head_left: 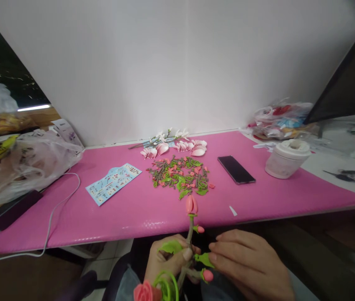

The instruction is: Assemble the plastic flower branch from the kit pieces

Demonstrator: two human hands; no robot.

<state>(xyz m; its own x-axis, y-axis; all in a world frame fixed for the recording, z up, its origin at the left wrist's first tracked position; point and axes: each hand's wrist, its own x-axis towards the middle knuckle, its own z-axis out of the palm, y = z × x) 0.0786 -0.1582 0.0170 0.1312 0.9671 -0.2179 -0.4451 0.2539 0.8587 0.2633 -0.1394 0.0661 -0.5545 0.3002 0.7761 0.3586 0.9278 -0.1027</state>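
Left hand point(168, 262) closed firmly around a plastic flower stem point(190, 234), just off the near edge of a pink mat point(133, 225), pink tulip bud point(191, 205) pointing up! Right hand point(249, 263) loosely curled, fingertips point(212, 257) right against a green leaf point(204, 260)! Farther out on the mat, a heap of green-and-pink plastic pieces point(179, 175) and a black smartphone point(235, 169)!

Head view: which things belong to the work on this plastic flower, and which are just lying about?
Belonging to the work: plastic flower stem held in the left hand, right hand beside it, heap of green and pink parts, pale pink petals, blue printed sheet.

Lying about: smartphone, lidded white tub, plastic bag, white cable, tweezers.
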